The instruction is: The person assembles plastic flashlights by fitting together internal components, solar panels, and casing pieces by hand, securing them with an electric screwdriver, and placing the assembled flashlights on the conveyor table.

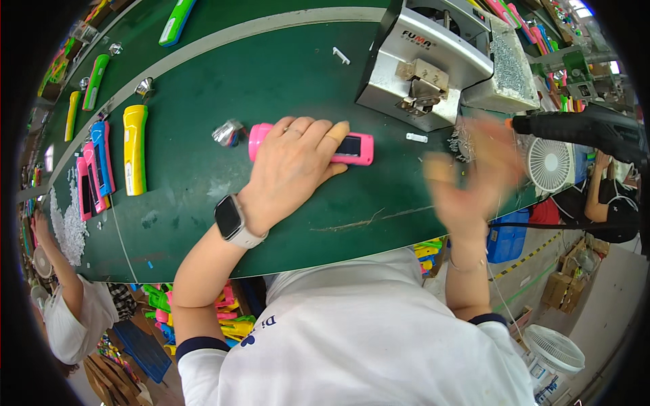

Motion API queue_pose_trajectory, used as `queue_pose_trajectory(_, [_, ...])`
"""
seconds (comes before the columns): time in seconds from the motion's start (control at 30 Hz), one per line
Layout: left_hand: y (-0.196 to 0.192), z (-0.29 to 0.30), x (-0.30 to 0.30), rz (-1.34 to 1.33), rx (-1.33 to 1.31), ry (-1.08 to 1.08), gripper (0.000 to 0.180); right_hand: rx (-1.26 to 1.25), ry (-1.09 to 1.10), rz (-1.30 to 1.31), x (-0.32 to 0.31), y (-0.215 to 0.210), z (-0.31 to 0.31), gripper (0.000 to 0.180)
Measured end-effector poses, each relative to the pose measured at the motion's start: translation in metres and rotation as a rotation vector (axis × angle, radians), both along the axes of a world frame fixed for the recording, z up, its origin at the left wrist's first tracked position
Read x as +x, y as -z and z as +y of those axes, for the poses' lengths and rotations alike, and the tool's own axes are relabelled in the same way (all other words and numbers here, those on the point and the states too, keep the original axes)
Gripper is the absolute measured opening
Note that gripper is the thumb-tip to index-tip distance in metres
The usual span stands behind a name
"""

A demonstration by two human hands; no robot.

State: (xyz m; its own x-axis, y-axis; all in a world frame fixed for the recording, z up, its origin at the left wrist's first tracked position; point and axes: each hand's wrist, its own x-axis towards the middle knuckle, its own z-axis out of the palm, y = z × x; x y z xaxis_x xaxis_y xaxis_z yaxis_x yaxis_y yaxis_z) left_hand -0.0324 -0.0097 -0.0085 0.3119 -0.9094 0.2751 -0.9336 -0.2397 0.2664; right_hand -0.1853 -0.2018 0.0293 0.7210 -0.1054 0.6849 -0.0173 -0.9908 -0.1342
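Observation:
A pink flashlight (pixel 366 150) lies flat on the green table, its wide head to the left and a dark panel near its right end. My left hand (pixel 291 152) is wrapped over its middle, pressing it against the tabletop. My right hand (pixel 470 179) is smeared by motion, so its grip cannot be read. It hovers beside a small heap of screws (pixel 461 143) and near the tip of a black electric screwdriver (pixel 575 132). Left of the flashlight head rests a shiny reflector (pixel 227 133). A small white plastic piece (pixel 416 137) lies between my hands.
A metal screw feeder machine (pixel 389 84) stands at the back right, against a tray of screws (pixel 508 64). Yellow (pixel 135 152) and blue flashlights (pixel 101 155) lie at left. A white fan (pixel 549 164) is at right. Another person's arm (pixel 61 260) reaches in at far left.

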Motion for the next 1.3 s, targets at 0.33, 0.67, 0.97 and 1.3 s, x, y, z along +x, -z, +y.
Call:
queue_pose_trajectory(0.33, [-0.003,0.006,-0.015,-0.022,-0.089,0.009,0.049,0.965,-0.486,-0.268,-0.004,-0.062,-0.115,0.078])
queue_pose_trajectory(0.67, [-0.012,-0.004,0.000,0.018,-0.054,-0.060,0.046,1.147,-1.196,-0.015,0.053,-0.074,-0.057,0.110])
queue_pose_trajectory(0.97, [-0.014,-0.015,0.006,0.187,-0.007,-0.015,0.041,1.087,-1.191,-0.007,0.064,-0.081,-0.050,0.102])
queue_pose_trajectory(1.3, [-0.009,-0.014,0.003,0.264,-0.066,0.102,0.043,1.369,-1.075,-0.175,0.091,-0.064,-0.057,0.111])
